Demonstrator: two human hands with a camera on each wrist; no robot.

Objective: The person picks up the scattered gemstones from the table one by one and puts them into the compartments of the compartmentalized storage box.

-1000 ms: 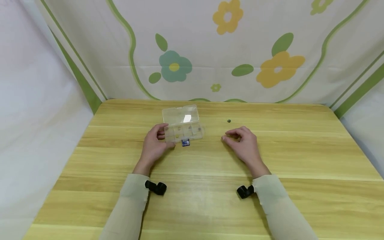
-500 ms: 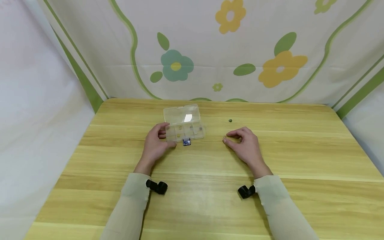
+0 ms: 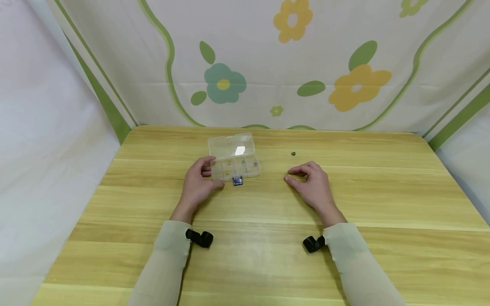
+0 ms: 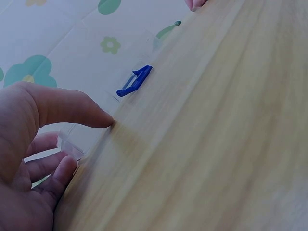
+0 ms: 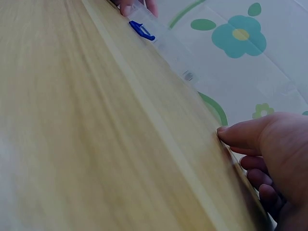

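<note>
1. A clear box [image 3: 250, 174] sat on the wooden worktop [image 3: 245, 255], left of centre and closer to the far edge, its lid [image 3: 226, 146] raised along the far side and its blue latch [image 3: 237, 180] unfastened at the near side
2. A person's left hand [image 3: 197, 183] held the box by its left end, thumb at the near left corner and fingers bent around the side
3. The right hand [image 3: 313, 185], well apart from the box and to its right, brought thumb and forefinger narrowly together; whether anything tiny was caught between the tips could not be told
4. Several small pieces [image 3: 255, 163] lay inside, spread among different compartments and too small to identify, suggesting that the filling was well under way
5. Apparently left to do: a lone dark green piece [image 3: 293, 153] lay outside the box near the worktop's far edge, beyond the right hand's fingertips, and the lid was not yet closed nor the latch fastened, so the work looked partly finished
</note>
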